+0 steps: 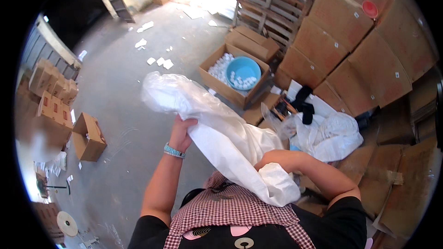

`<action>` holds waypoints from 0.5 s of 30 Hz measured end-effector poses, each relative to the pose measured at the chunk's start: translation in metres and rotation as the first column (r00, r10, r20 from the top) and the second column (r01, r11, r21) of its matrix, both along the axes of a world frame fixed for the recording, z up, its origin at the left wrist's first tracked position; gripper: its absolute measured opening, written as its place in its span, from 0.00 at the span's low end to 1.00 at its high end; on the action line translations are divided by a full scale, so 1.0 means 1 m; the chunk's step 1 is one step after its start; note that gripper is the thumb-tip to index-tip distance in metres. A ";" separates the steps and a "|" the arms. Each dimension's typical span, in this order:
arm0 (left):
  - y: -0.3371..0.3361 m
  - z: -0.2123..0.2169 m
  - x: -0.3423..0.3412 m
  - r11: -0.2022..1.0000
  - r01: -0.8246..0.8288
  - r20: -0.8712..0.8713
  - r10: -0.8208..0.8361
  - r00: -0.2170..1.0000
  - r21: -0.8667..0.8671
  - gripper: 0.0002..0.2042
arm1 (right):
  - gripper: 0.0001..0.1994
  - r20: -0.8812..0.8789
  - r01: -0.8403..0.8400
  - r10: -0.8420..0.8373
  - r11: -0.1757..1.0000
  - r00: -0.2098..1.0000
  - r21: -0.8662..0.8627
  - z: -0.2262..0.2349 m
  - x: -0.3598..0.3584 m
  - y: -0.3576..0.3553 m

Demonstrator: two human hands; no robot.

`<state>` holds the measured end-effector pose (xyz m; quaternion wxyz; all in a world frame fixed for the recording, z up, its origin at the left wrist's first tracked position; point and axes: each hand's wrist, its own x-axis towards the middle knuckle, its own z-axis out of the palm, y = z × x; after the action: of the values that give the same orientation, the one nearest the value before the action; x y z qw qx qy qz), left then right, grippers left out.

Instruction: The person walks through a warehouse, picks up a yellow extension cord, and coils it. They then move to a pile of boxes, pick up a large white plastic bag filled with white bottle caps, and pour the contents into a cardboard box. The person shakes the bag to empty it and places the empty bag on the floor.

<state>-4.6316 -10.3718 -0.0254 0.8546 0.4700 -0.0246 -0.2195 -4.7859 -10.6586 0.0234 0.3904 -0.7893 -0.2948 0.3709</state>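
Here the white sack (pixel 230 143) runs upper left to lower centre; left hand (pixel 182 131) clamps its upper part, right hand hidden inside it, grip untellable.

Concrete floor (pixel 124 92) w/ cardboard boxes (pixel 88 137), paper scraps (pixel 159 61).
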 end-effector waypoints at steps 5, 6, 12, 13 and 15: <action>0.090 0.007 -0.017 0.961 -0.187 0.172 0.223 0.960 -0.202 0.26 | 0.17 0.855 0.207 0.034 0.964 0.517 -0.164 -0.040 0.042 0.000; 0.107 0.013 -0.029 0.961 -0.230 0.241 0.262 0.934 -0.153 0.26 | 0.15 0.802 0.313 0.021 0.914 0.597 -0.257 -0.038 0.055 0.004; 0.127 0.022 -0.106 0.878 -0.451 0.516 0.314 0.797 0.163 0.26 | 0.28 -0.565 0.617 -0.314 0.615 0.763 0.491 0.017 0.121 0.139; 0.128 0.024 -0.120 0.837 -0.499 0.548 0.315 0.775 0.224 0.26 | 0.31 -0.604 0.584 -0.217 0.625 0.767 0.517 0.020 0.127 0.172; 0.120 0.019 -0.127 0.787 -0.535 0.591 0.282 0.756 0.309 0.26 | 0.34 -0.405 0.475 -0.276 0.681 0.871 0.558 0.016 0.140 0.210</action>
<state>-4.7585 -10.2522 -0.0067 0.7065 0.6924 -0.0927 0.1133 -4.6455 -10.4481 0.0396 0.7428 -0.5882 -0.1728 0.2690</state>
